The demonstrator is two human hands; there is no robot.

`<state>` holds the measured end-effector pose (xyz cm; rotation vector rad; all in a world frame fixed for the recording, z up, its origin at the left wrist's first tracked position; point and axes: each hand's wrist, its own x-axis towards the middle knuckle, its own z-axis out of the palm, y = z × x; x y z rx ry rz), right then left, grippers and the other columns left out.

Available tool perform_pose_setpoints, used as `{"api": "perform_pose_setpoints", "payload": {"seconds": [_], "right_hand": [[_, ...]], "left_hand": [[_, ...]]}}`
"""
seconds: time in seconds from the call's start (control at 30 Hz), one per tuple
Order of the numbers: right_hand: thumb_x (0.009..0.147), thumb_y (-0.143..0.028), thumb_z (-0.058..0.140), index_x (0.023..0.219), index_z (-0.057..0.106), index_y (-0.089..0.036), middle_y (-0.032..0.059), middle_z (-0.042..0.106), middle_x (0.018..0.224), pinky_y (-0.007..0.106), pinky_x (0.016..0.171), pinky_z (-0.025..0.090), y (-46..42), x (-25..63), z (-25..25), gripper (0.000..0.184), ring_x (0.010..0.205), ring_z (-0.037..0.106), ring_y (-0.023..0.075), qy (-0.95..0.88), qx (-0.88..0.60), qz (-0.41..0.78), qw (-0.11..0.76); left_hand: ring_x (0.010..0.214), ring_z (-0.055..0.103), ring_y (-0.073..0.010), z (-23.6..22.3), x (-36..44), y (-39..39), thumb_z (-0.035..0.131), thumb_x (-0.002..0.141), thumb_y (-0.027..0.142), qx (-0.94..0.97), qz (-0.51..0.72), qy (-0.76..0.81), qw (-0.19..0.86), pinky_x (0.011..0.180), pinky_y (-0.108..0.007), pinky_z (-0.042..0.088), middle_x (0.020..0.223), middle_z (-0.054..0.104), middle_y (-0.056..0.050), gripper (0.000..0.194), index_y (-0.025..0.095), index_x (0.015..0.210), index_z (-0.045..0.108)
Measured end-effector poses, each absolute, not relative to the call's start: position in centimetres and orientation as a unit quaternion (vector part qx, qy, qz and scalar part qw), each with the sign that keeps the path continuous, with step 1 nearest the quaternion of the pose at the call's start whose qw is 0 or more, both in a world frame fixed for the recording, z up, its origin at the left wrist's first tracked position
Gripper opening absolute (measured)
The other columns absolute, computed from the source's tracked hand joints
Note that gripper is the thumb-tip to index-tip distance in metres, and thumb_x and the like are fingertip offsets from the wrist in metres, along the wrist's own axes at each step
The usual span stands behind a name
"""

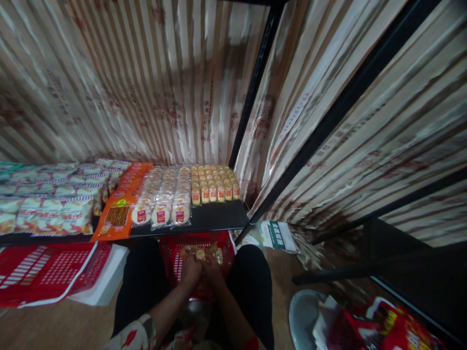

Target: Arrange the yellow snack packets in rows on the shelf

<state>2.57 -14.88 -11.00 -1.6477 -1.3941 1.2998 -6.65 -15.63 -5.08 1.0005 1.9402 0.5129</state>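
Note:
My left hand (191,270) and my right hand (212,269) are together inside a red plastic basket (174,253) between my knees. Both hands are closed around small yellow snack packets (200,253) lying in the basket. Right above the basket is a low black shelf (215,218). On it stand rows of the same small yellow packets (215,184), rows of round wrapped cakes (166,197), orange flat packs (122,206) and white and blue snack bags (54,204).
A flat red basket and a white box (54,274) lie on the floor at left. Striped paper covers the walls behind black shelf posts (255,82). At lower right are a grey stool (304,318) and a red bag (383,325). A printed carton (275,235) lies by the shelf corner.

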Motion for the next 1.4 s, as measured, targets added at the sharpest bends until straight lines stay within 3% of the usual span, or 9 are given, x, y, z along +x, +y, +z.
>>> {"api": "perform_pose_setpoints", "payload": {"seconds": [0.17,0.33,0.43,0.57,0.83,1.03,1.4], "right_hand": [[0.073,-0.03,0.052,0.098,0.068,-0.021,0.0061,0.071,0.093,0.032,0.082,0.05,-14.5,3.3,-10.7,0.031,0.091,0.066,0.0219,-0.511,-0.648,0.483,0.294],[0.073,-0.029,0.052,0.106,0.065,-0.021,0.007,0.069,0.1,0.032,0.087,0.048,-14.6,3.9,-10.2,0.036,0.096,0.064,0.0221,-0.501,-0.674,0.456,0.296],[0.074,-0.028,0.051,0.116,0.06,-0.02,0.0077,0.067,0.107,0.031,0.088,0.048,-14.8,4.2,-9.9,0.044,0.099,0.063,0.0209,-0.509,-0.675,0.441,0.301],[0.079,-0.026,0.045,0.128,0.049,-0.016,0.0099,0.063,0.116,0.03,0.091,0.046,-15.2,4.3,-9.0,0.051,0.105,0.061,0.0193,-0.526,-0.662,0.44,0.301],[0.079,-0.022,0.044,0.12,0.056,-0.017,0.0093,0.065,0.114,0.032,0.095,0.043,-15.3,4.5,-6.9,0.043,0.106,0.06,0.0203,-0.554,-0.667,0.4,0.298],[0.079,-0.025,0.046,0.116,0.06,-0.013,0.0129,0.062,0.116,0.033,0.097,0.04,-15.1,5.4,-6.0,0.041,0.11,0.057,0.0232,-0.559,-0.697,0.357,0.271],[0.082,-0.029,0.045,0.119,0.058,-0.012,0.0139,0.063,0.108,0.031,0.092,0.043,-14.9,6.0,-3.4,0.043,0.104,0.058,0.0238,-0.576,-0.701,0.317,0.275]], "left_hand": [[0.117,0.053,-0.0178,-5.7,-6.2,-15.3,0.05,0.079,0.013,0.415,0.231,0.773,0.421,0.094,-0.022,0.039,0.128,0.058,-0.011,0.053,0.012,0.131,0.044],[0.115,0.055,-0.0193,-5.3,-5.6,-15.5,0.052,0.08,0.015,0.415,0.247,0.772,0.414,0.095,-0.025,0.039,0.123,0.061,-0.012,0.051,0.011,0.13,0.045],[0.112,0.056,-0.0186,-4.5,-5.2,-15.7,0.052,0.08,0.015,0.416,0.262,0.771,0.404,0.094,-0.024,0.04,0.12,0.062,-0.012,0.044,0.01,0.124,0.05],[0.105,0.06,-0.0156,-3.3,-4.9,-15.7,0.041,0.086,0.013,0.421,0.277,0.773,0.385,0.09,-0.021,0.042,0.113,0.065,-0.009,0.03,0.013,0.11,0.058],[0.094,0.062,-0.0161,-2.8,-4.7,-15.4,0.043,0.085,0.012,0.443,0.261,0.775,0.368,0.084,-0.023,0.044,0.098,0.068,-0.008,0.02,0.015,0.091,0.062],[0.089,0.063,-0.016,-3.7,-4.3,-14.6,0.042,0.085,0.012,0.422,0.28,0.758,0.412,0.079,-0.023,0.045,0.096,0.068,-0.008,0.02,0.014,0.09,0.061],[0.089,0.063,-0.0144,-1.3,-3.6,-13.8,0.044,0.081,0.006,0.417,0.301,0.747,0.422,0.078,-0.021,0.044,0.092,0.069,-0.006,0.02,0.015,0.088,0.061]]}}
